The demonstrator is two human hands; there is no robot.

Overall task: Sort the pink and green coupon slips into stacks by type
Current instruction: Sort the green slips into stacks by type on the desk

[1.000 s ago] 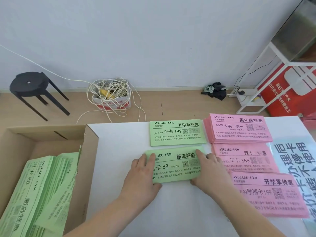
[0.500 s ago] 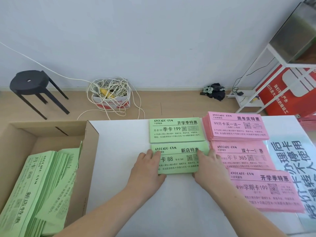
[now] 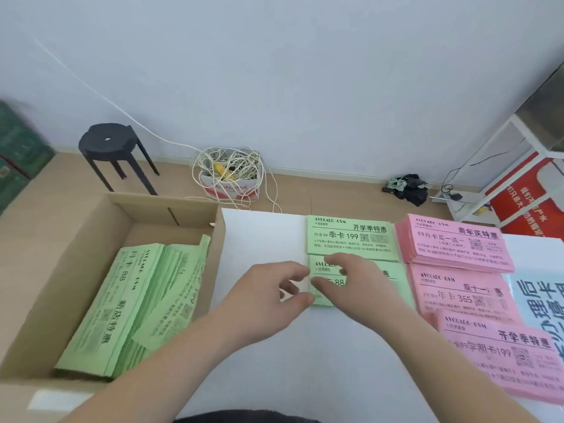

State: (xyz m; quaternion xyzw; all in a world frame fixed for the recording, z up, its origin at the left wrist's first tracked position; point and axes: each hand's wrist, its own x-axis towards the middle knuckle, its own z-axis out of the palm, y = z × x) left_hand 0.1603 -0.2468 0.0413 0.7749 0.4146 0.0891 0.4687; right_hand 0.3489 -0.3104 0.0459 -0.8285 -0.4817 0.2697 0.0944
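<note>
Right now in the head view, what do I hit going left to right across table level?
cardboard box holding green slips → left hand → right hand → pink stacks → blue-and-white printed sheet

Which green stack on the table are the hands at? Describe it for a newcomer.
On the white table, two green stacks lie left of the pink stacks. The nearer green stack lies partly under the right hand, the left hand at its left edge. It reads 88; the farther green stack reads 199.
</note>
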